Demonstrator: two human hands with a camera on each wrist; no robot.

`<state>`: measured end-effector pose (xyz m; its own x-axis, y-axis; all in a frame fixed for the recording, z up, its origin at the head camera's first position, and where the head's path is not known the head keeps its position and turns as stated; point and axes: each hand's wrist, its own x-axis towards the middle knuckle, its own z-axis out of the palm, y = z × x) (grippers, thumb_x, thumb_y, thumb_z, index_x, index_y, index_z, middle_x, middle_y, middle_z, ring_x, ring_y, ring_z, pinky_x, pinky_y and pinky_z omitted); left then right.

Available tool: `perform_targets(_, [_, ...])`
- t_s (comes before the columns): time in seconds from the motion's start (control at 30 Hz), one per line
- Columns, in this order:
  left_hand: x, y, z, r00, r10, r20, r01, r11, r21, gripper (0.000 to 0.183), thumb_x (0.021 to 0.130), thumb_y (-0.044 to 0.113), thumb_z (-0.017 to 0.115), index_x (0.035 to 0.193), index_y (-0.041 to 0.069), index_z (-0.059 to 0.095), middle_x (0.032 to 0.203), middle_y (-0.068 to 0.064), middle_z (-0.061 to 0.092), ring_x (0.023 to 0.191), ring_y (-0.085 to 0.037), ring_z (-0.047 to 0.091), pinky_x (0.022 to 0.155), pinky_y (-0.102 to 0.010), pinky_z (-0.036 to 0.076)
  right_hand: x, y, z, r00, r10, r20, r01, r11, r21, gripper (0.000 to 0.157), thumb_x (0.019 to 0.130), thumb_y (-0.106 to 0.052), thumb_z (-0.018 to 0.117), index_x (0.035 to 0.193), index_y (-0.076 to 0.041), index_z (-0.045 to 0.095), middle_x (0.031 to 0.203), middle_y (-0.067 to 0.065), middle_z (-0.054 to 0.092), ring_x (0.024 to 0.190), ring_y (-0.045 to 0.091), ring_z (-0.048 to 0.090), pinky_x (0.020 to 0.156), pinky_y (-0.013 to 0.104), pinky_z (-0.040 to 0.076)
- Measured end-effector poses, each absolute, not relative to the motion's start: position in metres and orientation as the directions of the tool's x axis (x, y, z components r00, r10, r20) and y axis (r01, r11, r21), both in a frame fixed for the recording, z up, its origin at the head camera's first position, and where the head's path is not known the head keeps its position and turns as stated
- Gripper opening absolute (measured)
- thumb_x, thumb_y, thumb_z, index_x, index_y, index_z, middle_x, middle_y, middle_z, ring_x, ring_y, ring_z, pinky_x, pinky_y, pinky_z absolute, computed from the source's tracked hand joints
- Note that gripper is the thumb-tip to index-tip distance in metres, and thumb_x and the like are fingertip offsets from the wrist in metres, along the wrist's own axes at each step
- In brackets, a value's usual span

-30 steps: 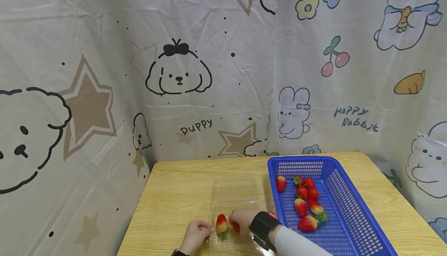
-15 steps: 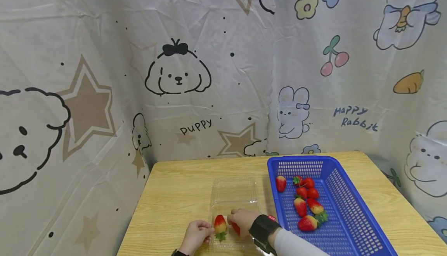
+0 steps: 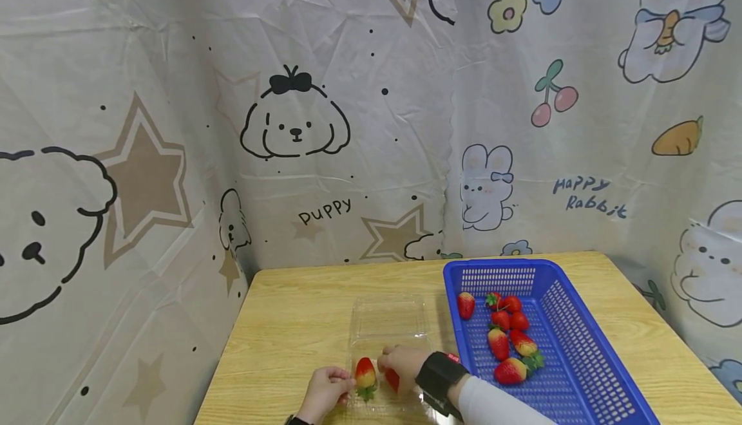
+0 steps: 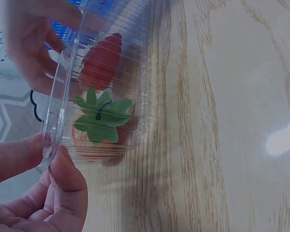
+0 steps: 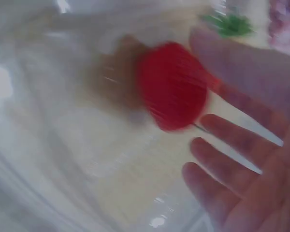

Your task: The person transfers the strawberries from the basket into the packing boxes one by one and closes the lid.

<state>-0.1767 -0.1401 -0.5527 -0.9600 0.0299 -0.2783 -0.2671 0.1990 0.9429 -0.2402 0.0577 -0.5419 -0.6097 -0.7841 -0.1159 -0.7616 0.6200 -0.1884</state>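
Note:
My left hand (image 3: 326, 391) pinches the near-left rim of a clear plastic clamshell box (image 4: 60, 111) between thumb and fingers. Inside, against the left side, lies a red and yellow strawberry (image 3: 365, 377), its green leaves toward me. My right hand (image 3: 404, 366) reaches into the box. Its thumb and index finger hold a second strawberry (image 5: 173, 87) at one end, while the other fingers extend beside it. From above, the right hand partly covers this fruit. The box's lid (image 3: 388, 315) is folded back, away from me.
A blue plastic basket (image 3: 580, 302) stands to the right of the box, with several strawberries (image 3: 511, 370) in it. My right sleeve crosses its near-left edge. The wooden table (image 3: 295, 322) ends at a printed cloth (image 3: 406, 154) behind.
The strawberry at the left of the box has shifted slightly leftward, toward my left hand. My right hand has moved a little to the left. The left hand keeps its grip on the rim.

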Motion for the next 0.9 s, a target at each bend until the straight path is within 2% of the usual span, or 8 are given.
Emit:
perform_targets(0.13, [-0.177,-0.140,-0.554,-0.965,0.039,-0.261,-0.248,0.208,0.946,0.009,0.080,-0.004,0.062,0.083,-0.010,0.056,0.063,0.001,0.054,0.051,-0.006,0.051,0.048,-0.020,0.046,-0.244,0.064,-0.497,-0.621,-0.756,-0.208,-0.695,0.653,-0.301,0.050,0.066,-0.021,0.081,0.111,-0.013,0.061,0.109,-0.001,0.058,0.098,0.014,0.056,0.083,0.025,0.045])
perform_targets(0.23, [-0.177,-0.140,-0.554,-0.966,0.045,-0.256,-0.241,0.210,0.948,0.009,0.080,-0.004,0.062,0.083,-0.010,0.056,0.064,0.000,0.055,0.051,-0.007,0.051,0.048,-0.020,0.046,-0.252,0.075,-0.459,-0.644,-0.737,-0.203,-0.631,0.663,-0.403,0.052,0.076,-0.020,0.074,0.123,-0.012,0.054,0.126,0.007,0.052,0.116,0.022,0.049,0.095,0.035,0.041])
perform_targets(0.37, [-0.177,-0.140,-0.553,-0.964,0.044,-0.261,-0.247,0.209,0.946,0.009,0.080,-0.004,0.062,0.083,-0.010,0.056,0.063,0.000,0.054,0.051,-0.006,0.051,0.048,-0.020,0.046,-0.266,0.096,-0.424,-0.689,-0.724,-0.035,-0.636,0.627,-0.451,0.060,0.082,-0.020,0.068,0.135,-0.013,0.042,0.140,0.013,0.037,0.123,0.030,0.042,0.096,0.045,0.039])
perform_targets(0.47, [-0.176,-0.140,-0.553,-0.965,0.043,-0.260,-0.246,0.205,0.947,0.009,0.080,-0.004,0.062,0.083,-0.010,0.056,0.063,0.000,0.054,0.051,-0.006,0.051,0.048,-0.020,0.046,-0.276,0.113,-0.409,-0.728,-0.675,0.115,-0.645,0.619,-0.449,0.065,0.082,-0.021,0.068,0.139,-0.013,0.037,0.144,0.016,0.030,0.125,0.035,0.038,0.095,0.048,0.039])
perform_targets(0.63, [-0.176,-0.140,-0.553,-0.967,0.047,-0.251,-0.237,0.204,0.950,0.009,0.080,-0.004,0.062,0.083,-0.010,0.056,0.064,0.000,0.055,0.051,-0.006,0.051,0.048,-0.020,0.046,-0.291,0.139,-0.409,-0.799,-0.539,0.266,-0.598,0.665,-0.449,0.067,0.083,-0.021,0.068,0.140,-0.016,0.034,0.146,0.016,0.025,0.131,0.037,0.027,0.098,0.053,0.034])
perform_targets(0.9, [-0.176,-0.139,-0.551,-0.964,0.040,-0.261,-0.248,0.204,0.947,0.009,0.080,-0.005,0.062,0.083,-0.010,0.056,0.062,0.001,0.053,0.050,-0.006,0.050,0.048,-0.020,0.045,-0.309,0.175,-0.455,-0.883,-0.310,0.352,-0.455,0.750,-0.480,0.061,0.085,-0.016,0.065,0.138,-0.009,0.037,0.144,0.023,0.025,0.128,0.043,0.028,0.098,0.059,0.030])
